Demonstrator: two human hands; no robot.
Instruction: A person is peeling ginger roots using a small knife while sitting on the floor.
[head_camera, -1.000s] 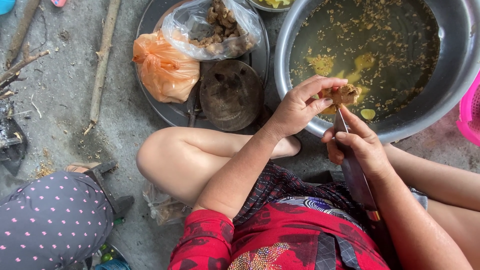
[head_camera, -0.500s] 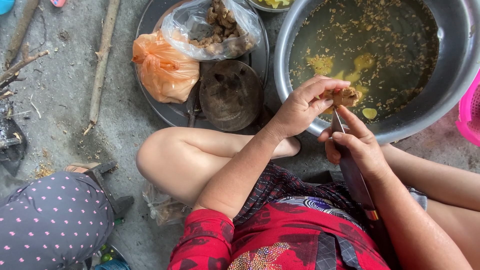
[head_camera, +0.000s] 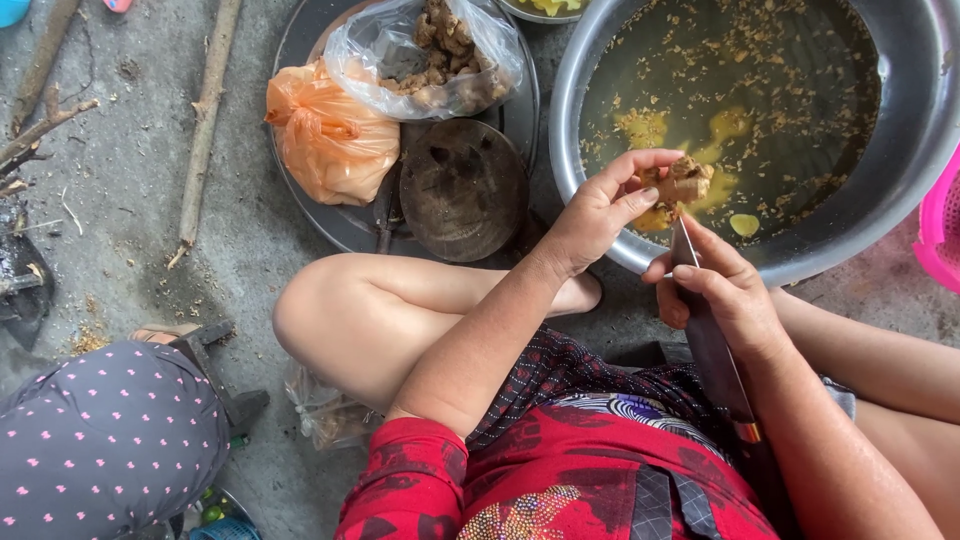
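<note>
My left hand (head_camera: 597, 210) pinches a knobbly piece of ginger root (head_camera: 680, 186) over the near rim of a large metal basin (head_camera: 905, 165). My right hand (head_camera: 722, 290) grips a long knife (head_camera: 700, 300), its blade tip touching the root from below. The basin holds murky yellowish water with floating peel scraps and a few peeled pieces (head_camera: 743, 224).
A round metal tray (head_camera: 345, 225) at upper centre carries an orange plastic bag (head_camera: 330, 140), a clear bag of ginger roots (head_camera: 430, 55) and a dark round lid (head_camera: 463, 188). Sticks (head_camera: 205, 125) lie on the concrete at left. Another person's dotted-fabric knee (head_camera: 105, 440) sits lower left. A pink basket (head_camera: 940, 225) shows at right.
My left hand has turned the ginger root slightly between its fingers and the knife tip has shifted against it. Everything else stays in place.
</note>
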